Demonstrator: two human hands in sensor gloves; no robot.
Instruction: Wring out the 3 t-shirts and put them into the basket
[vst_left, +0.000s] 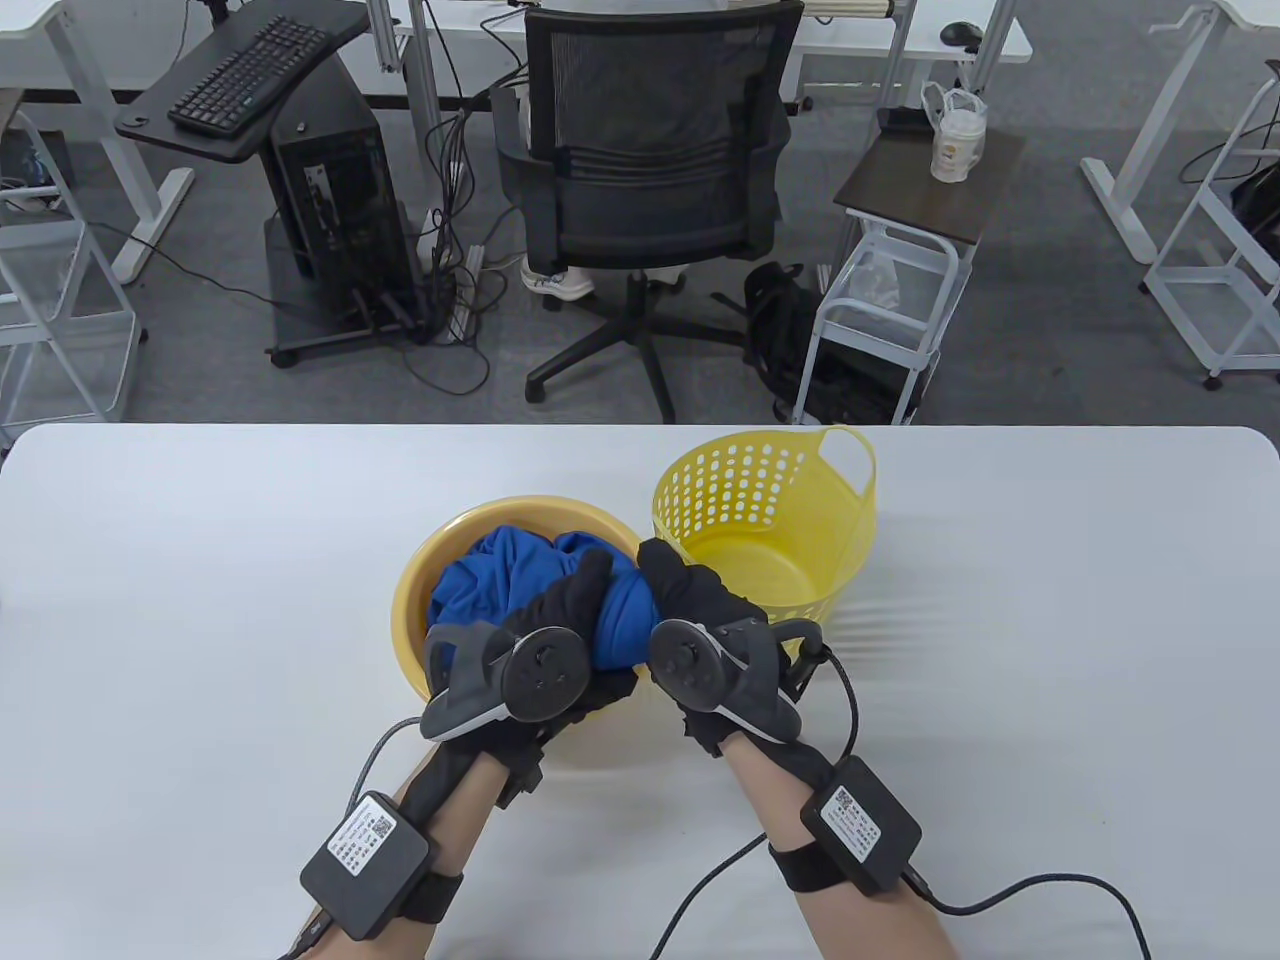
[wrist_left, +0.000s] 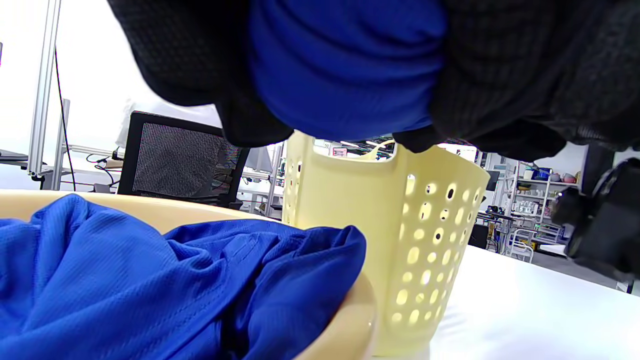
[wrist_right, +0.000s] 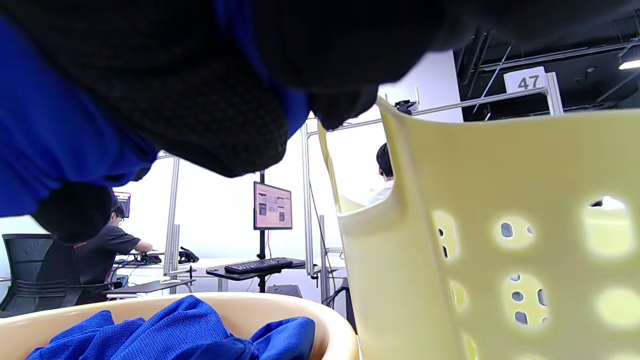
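A blue t-shirt (vst_left: 622, 618) is bunched into a roll above the yellow basin (vst_left: 410, 610). My left hand (vst_left: 565, 610) grips its left end and my right hand (vst_left: 690, 590) grips its right end, both with fingers curled round the cloth (wrist_left: 345, 65) (wrist_right: 45, 135). More blue t-shirt fabric (vst_left: 500, 575) (wrist_left: 175, 280) (wrist_right: 170, 330) lies piled in the basin below. The yellow perforated basket (vst_left: 790, 500) (wrist_left: 425, 240) (wrist_right: 500, 240) stands just right of the basin, with nothing visible inside it.
The white table (vst_left: 200, 620) spreads to both sides. Beyond its far edge stand a black office chair (vst_left: 650, 170), a small side table with a cup (vst_left: 955, 140) and a computer stand (vst_left: 330, 190). Cables run from my wrist boxes toward the near edge.
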